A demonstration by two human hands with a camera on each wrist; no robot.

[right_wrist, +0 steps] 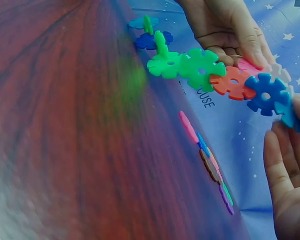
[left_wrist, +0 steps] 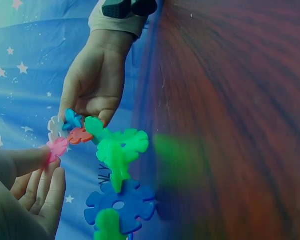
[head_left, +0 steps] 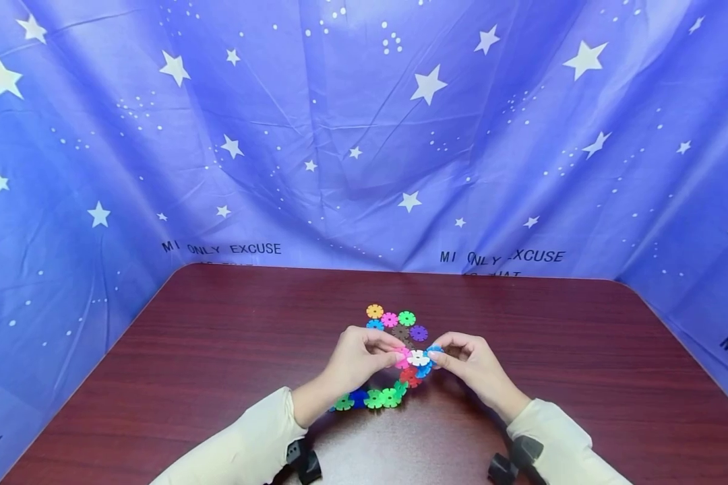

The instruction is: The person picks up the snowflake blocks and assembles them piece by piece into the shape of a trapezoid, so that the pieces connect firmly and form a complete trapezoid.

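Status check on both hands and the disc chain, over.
Left hand pinching pink disc; right hand pinching blue disc. Disc chain linked, white disc between the hands. Other discs lie flat on table beyond; nothing visibly blocking.

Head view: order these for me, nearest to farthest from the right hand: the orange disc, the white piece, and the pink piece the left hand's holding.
1. White piece: just left of the right hand's fingertips.
2. Pink piece: farther left, pinched by the left hand.
3. Orange disc: back left, on the table.
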